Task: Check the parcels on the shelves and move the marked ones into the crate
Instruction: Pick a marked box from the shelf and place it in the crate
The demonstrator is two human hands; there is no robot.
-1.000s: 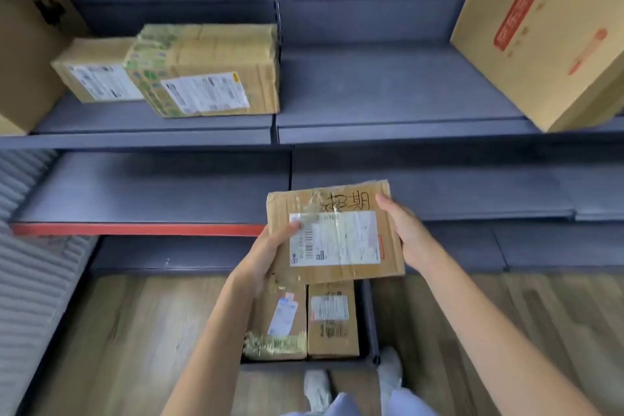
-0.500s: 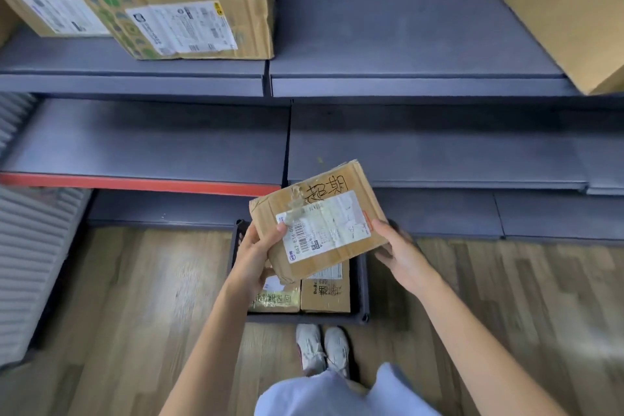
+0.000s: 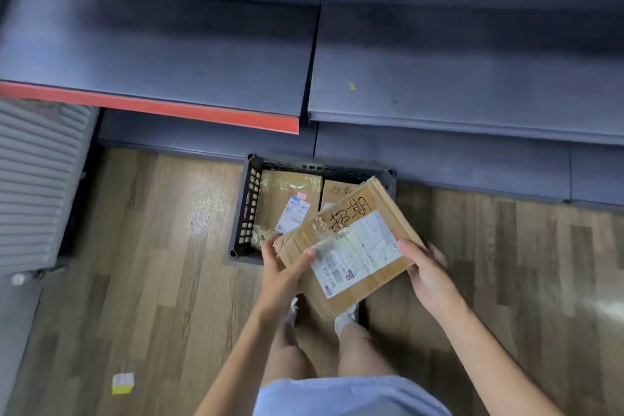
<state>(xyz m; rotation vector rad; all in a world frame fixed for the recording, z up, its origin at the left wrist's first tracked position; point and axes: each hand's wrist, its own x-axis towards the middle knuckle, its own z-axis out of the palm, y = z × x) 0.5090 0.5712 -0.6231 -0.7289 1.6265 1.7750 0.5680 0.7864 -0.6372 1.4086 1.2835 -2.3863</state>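
Both hands hold the marked parcel over the near right part of the crate on the floor. The left hand pinches its near left corner, thumb on top; the right hand cups the right edge, fingers apparently curled beneath. Lower it level onto the two parcels inside, clearing the rim before letting go.

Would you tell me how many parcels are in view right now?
3: one held in both hands above the crate, two lying in the crate, left and right. More may be hidden beneath.
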